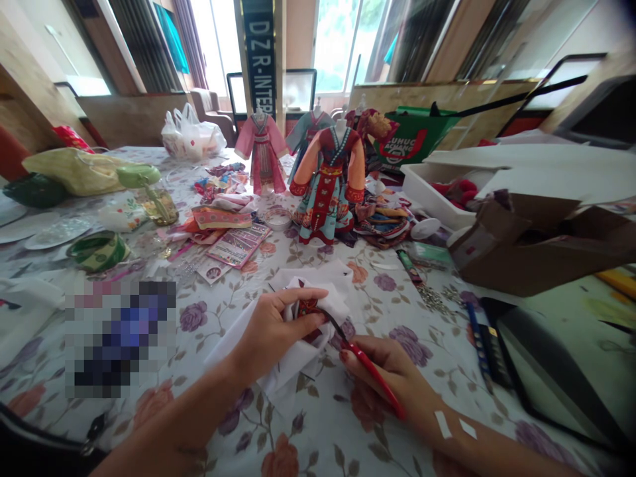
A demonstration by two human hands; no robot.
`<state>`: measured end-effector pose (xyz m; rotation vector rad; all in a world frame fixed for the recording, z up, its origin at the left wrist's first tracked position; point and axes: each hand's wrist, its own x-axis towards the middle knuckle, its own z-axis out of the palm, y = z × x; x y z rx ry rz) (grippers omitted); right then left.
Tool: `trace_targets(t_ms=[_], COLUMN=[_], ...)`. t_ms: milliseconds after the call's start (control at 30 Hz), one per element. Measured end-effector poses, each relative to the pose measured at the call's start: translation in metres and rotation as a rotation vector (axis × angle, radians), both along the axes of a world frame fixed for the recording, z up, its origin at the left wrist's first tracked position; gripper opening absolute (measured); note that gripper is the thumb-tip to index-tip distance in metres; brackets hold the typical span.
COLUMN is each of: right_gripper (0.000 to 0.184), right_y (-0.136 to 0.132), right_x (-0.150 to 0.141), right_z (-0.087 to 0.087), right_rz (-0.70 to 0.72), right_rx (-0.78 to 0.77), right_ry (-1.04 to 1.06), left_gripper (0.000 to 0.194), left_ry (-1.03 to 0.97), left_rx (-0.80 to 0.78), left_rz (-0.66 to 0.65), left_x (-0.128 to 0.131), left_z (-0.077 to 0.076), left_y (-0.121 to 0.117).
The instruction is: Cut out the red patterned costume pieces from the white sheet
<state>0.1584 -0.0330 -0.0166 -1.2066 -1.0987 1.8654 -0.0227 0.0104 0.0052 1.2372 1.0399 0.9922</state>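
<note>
1. Red tool (372,374) — the right hand (385,371) grips it with closed fingers, and its dark tip touches the cloth
2. White cloth (293,338) with a red patch (308,308) sits bunched in the left hand (275,328) — its fingers (303,298) are closed on it, just over the flowery tablecloth (199,318)

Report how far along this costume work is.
Done: three miniature robes stand dressed on forms. In hand: the left hand grips white cloth around a red piece, and the right hand works red-handled scissors at it. Left: the red piece is still wrapped in cloth, and folded trims lie piled nearby.
</note>
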Motion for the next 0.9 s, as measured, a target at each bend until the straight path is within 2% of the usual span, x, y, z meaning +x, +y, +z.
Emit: trace_targets(t_ms=[167,367,500,700,900], right_gripper=[0.045,0.044,0.043,0.038,0.039], right_y=[0.0,0.0,0.001,0.001,0.0], right_x=[0.002,0.004,0.003,0.003,0.005], right_z=[-0.004,-0.011,-0.008,-0.005,-0.01], right_rz=[-0.022,-0.015,-0.018,0.015,0.027], right_rx=[-0.003,0.009,0.005,0.019,0.011], right_ry=[0.026,0.071,0.028,0.011,0.072], left_gripper=[0.032,0.011,0.019,0.026,0.027], left_ry=[-0.073,-0.182,-0.204,0.001,-0.03], left_rx=[-0.052,-0.057,-0.15,0.018,-0.022], left_rz=[0.002,0.068,0.09,0.099,0.083], left_x=[0.001,0.001,0.001,0.001,0.001], left_z=[0.0,-0.004,-0.003,-0.001,-0.001], left_y=[0.001,0.004,0.003,-0.001,-0.001])
